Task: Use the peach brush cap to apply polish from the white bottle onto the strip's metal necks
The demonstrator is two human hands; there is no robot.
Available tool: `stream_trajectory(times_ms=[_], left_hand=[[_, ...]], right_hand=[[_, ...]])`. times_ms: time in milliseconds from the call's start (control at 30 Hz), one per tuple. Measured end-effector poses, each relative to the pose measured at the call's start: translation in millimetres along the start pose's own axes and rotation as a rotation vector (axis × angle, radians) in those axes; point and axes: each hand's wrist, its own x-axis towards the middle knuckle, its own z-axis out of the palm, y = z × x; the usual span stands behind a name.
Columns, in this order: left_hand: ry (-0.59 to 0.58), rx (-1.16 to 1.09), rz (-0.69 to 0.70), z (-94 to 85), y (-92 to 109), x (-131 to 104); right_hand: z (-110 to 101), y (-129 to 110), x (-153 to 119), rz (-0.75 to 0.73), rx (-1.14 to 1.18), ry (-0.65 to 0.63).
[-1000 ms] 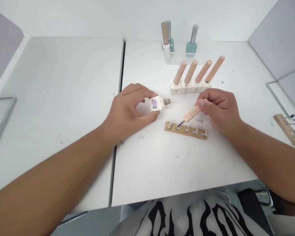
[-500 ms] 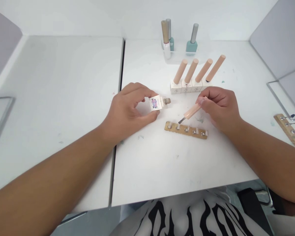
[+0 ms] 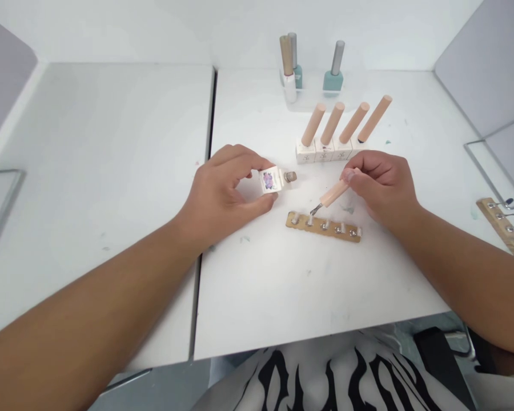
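Note:
Between its thumb and fingers, my left hand [image 3: 231, 191] holds a small white bottle [image 3: 271, 180] with a flower print, tilted so its uncapped neck points right. My right hand [image 3: 383, 185] pinches a peach-coloured brush cap [image 3: 334, 193], its brush pointing down and left. The brush tip [image 3: 314, 209] is at the second piece from the left on a tan strip [image 3: 317, 229]. This strip lies on the table and carries several small metal discs with clear pieces on them. Whether the tip touches the piece is too small to tell.
Several white bottles [image 3: 324, 151] with peach caps stand in a row behind my right hand. Farther back, a clear tray [image 3: 310, 101] holds teal bottles and a white one. Another strip [image 3: 503, 228] with dark-tipped pieces lies at the right. A seam [image 3: 212, 114] divides the table.
The brush tip has shifted very slightly and looks lighter and shinier than before. Both hands keep their holds in nearly the same places.

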Motion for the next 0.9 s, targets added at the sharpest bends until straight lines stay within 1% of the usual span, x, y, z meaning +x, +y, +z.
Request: stream_trajectory(times_ms=[233,533,667,900], left_hand=[[0.013,0.004,0.011,-0.6,1.1,0.8],[0.016,0.001,0.021,0.4,1.7,0.7],[0.02,0.0,0.033,0.3,1.2,1.1],[0.014,-0.006,0.023,0.4,1.7,1.4]], right_hand=[[-1.5,3.0,1.2,-0.044,0.031,-0.01],[-4.0,2.4,0.1,-0.075,0.031,-0.083],[-3.2,1.1,-0.1,-0.065,0.025,-0.111],[-2.7,0.6,1.0,-0.03,-0.022,-0.04]])
